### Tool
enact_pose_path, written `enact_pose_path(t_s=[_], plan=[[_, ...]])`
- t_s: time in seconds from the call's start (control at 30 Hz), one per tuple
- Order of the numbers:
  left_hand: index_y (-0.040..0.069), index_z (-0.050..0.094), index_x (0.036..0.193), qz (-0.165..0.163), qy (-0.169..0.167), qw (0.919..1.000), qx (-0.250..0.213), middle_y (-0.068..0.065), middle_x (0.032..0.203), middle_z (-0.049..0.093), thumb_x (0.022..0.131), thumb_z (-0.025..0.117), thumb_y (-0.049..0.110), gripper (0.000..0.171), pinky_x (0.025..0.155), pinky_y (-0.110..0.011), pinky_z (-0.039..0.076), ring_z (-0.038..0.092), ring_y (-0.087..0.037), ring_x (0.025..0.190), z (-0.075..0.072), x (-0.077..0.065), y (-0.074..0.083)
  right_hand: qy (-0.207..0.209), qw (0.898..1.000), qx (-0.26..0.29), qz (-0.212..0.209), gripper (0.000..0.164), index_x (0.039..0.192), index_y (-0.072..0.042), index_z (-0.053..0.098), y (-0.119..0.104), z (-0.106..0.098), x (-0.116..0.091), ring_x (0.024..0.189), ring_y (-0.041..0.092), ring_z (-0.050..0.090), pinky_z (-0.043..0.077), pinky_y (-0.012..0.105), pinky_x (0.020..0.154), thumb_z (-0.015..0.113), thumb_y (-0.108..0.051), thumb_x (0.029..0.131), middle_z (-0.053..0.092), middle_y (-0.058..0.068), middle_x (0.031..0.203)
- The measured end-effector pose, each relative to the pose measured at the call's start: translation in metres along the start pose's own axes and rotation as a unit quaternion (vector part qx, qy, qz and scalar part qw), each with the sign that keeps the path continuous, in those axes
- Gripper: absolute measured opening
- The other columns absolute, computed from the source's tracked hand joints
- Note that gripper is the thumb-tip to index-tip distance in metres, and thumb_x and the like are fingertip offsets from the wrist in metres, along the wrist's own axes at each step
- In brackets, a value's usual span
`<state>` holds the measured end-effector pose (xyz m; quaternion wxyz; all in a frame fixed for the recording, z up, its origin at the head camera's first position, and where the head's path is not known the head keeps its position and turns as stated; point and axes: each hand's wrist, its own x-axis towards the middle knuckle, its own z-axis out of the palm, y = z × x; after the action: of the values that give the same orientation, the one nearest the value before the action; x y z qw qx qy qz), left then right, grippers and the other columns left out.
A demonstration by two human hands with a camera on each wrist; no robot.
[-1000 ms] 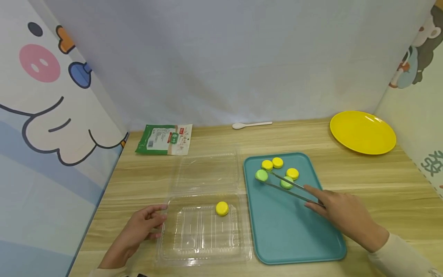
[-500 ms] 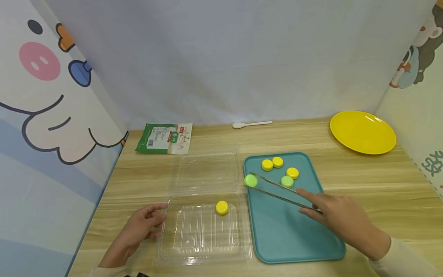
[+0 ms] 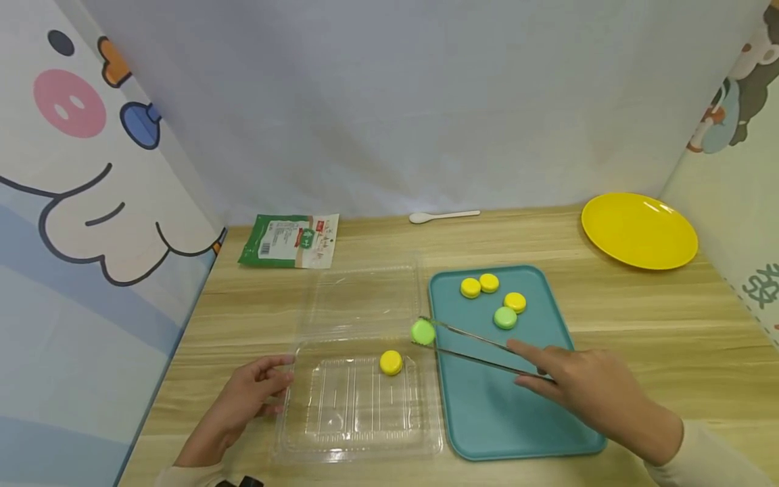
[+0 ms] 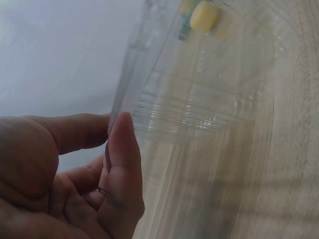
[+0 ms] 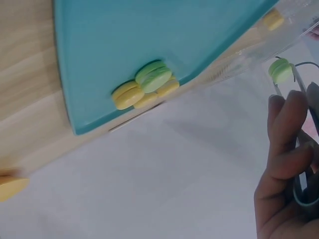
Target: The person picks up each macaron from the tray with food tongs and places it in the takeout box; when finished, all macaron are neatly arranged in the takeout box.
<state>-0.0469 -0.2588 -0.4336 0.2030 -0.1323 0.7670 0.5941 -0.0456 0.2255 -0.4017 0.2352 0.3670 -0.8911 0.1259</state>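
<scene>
My right hand [image 3: 593,385] grips metal tongs [image 3: 487,363], and their tips pinch a light green macaron [image 3: 422,332]. The macaron is held above the right edge of a clear plastic clamshell box [image 3: 359,452], near its hinge side. Inside the box sits one yellow macaron [image 3: 391,363]. With thumb and fingers, my left hand [image 4: 94,169] pinches the box's left rim. A teal tray [image 3: 505,412] lies to the right, bearing a second green macaron [image 3: 505,318] and three yellow ones, one of them a yellow macaron [image 3: 514,302] touching the green.
The box's lid [image 3: 365,294] lies folded back behind it. Farther back are a green and white packet [image 3: 289,241] and a white spoon [image 3: 444,216]. A yellow plate [image 3: 639,231] stands at the back right, and a pale curtain [image 3: 426,108] hangs behind the table.
My right hand has carried the green macaron in the tongs leftward and toward me, from over the tray to over the box's edge. My left hand has stayed on the rim.
</scene>
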Motion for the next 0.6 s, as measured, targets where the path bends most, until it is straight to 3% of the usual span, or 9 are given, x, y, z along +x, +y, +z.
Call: enact_pose_path(t_s=[0.47,0.6], plan=[[-0.004,0.047,0.144,-0.001,-0.001,1.0000,-0.002,-0.005,0.094,0.058,0.101,0.062,0.012,0.049,0.065,-0.028,0.059,0.057,-0.013,0.078,0.000,0.001,0.000,-0.032,0.998,0.020,-0.058,0.057,0.121,-0.022,0.072,-0.015,-0.002,0.012,0.044,-0.006,0.028,0.012,0.011,0.037,0.032,-0.059,0.104,0.051,-0.013,0.059],[-0.004,0.047,0.144,0.000,0.000,1.0000,-0.002,-0.005,0.094,0.058,0.101,0.061,0.012,0.048,0.065,-0.028,0.059,0.057,-0.013,0.078,0.001,0.000,0.001,-0.066,0.995,0.013,-0.071,0.041,0.121,-0.023,0.071,-0.021,-0.005,0.020,0.043,-0.004,0.024,0.013,0.014,0.037,0.054,-0.054,0.100,0.050,-0.013,0.060]])
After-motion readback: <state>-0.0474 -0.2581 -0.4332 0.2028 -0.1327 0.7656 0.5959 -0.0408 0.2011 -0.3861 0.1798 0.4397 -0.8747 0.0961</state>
